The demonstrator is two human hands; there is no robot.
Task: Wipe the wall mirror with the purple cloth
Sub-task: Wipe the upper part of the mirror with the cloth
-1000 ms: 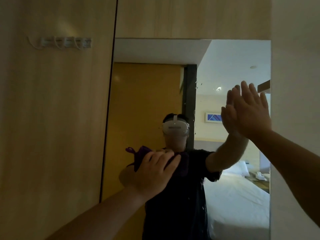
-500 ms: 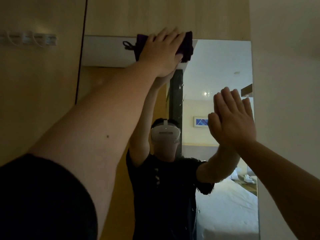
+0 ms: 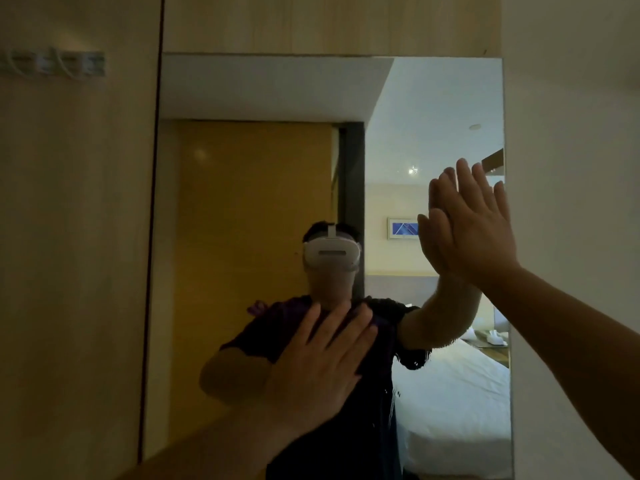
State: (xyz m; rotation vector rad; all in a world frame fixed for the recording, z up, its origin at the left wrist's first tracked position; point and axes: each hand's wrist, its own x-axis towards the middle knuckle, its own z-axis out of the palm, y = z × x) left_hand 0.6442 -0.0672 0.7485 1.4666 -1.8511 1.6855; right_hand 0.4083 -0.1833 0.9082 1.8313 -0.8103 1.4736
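Pressing dark purple cloth (image 3: 277, 317) on mirror (image 3: 277, 168), flat left hand (image 3: 311, 372); right hand (image 3: 474, 230) open.

Upper mirror (image 3: 277, 98) glass lies open; right hand (image 3: 474, 233) blocks its right edge

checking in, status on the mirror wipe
Left hand flat, pressing cloth to mirror centre. Right hand open, braced at right edge. Nothing in the way.
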